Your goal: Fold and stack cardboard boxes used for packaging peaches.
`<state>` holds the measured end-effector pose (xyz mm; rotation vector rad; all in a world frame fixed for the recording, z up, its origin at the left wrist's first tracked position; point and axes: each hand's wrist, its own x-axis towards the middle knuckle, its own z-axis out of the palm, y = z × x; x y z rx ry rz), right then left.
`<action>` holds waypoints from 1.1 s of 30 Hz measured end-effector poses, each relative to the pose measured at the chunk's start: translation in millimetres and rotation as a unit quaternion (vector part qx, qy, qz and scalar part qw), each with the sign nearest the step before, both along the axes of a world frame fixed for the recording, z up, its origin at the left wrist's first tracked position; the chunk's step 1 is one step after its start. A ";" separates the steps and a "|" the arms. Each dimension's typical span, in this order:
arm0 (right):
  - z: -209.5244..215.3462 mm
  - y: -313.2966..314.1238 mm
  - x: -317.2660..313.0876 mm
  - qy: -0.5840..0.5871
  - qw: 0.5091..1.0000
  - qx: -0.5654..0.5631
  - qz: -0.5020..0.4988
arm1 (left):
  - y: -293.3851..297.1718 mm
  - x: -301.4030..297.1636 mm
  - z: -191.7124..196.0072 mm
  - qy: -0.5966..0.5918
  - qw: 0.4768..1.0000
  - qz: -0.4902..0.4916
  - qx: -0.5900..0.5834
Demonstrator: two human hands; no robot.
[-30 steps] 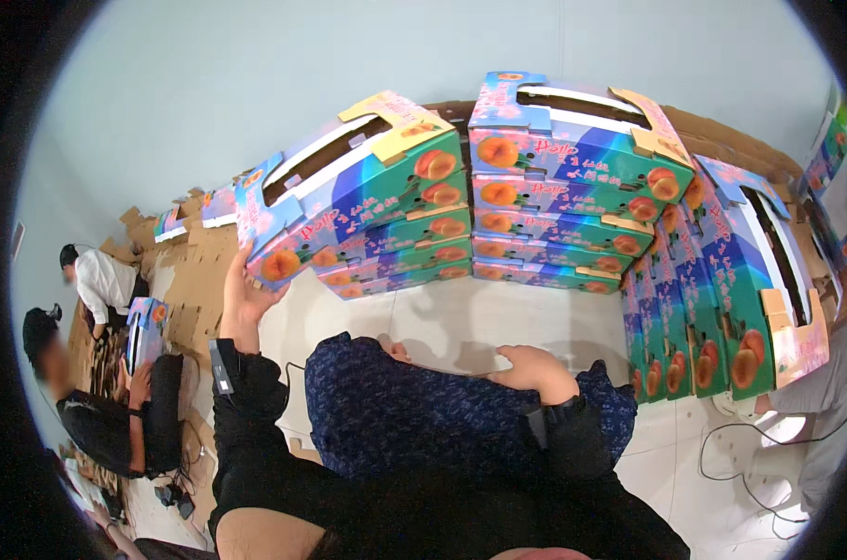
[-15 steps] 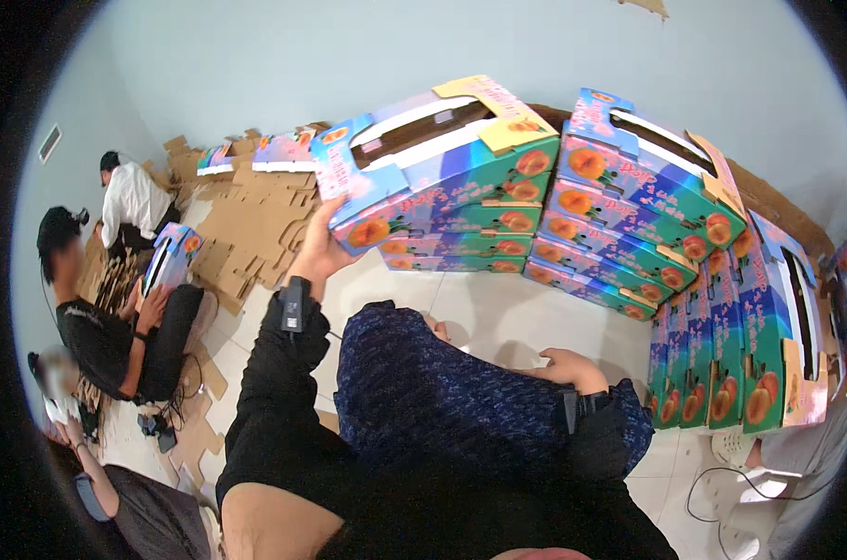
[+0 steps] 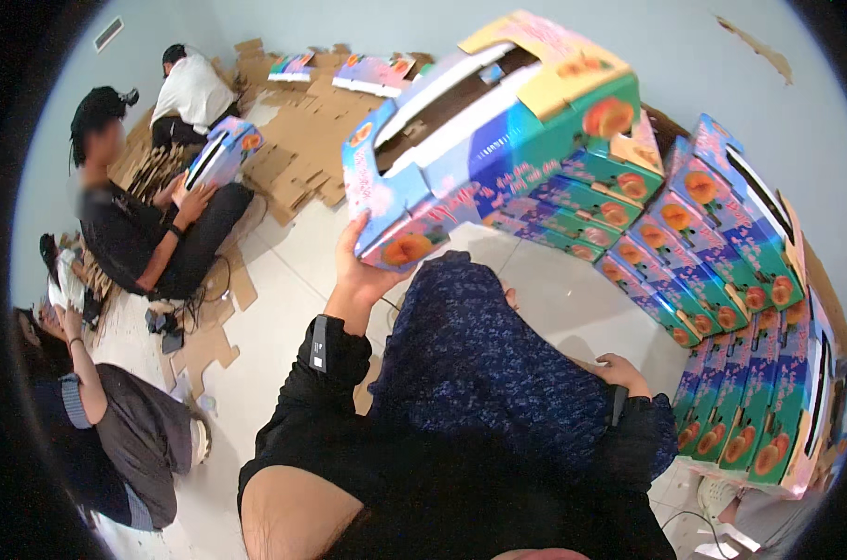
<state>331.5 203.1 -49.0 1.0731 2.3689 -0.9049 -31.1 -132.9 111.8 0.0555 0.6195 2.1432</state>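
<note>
Head view: left hand (image 3: 360, 271) grips fruit carton (image 3: 498, 131) corner.

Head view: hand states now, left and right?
Left hand: closed on the bottom corner of the printed fruit carton, held up.
Right hand: resting on the dark blue fabric, holding nothing visible.

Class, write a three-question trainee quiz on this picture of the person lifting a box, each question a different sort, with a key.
1. True or false: the left hand holds the colourful box at its lower corner.
2. Where does the right hand rest? A) on the dark blue cloth B) on the stacked boxes C) on the floor
3. Fill in: the held box's top is ____.
Key: 1 true; 2 A; 3 open
</note>
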 end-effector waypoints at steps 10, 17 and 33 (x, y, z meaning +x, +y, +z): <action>-42.3 9.6 13.2 0.127 0.990 0.026 -0.051 | -93.7 -34.3 -34.0 0.061 0.976 0.207 0.016; -55.6 15.9 14.2 0.148 0.988 0.020 -0.041 | -125.6 -41.3 -76.2 0.007 0.976 0.218 -0.009; -53.5 9.9 13.9 0.170 0.975 -0.069 -0.125 | -96.6 -76.0 -209.2 0.103 0.942 0.207 -0.241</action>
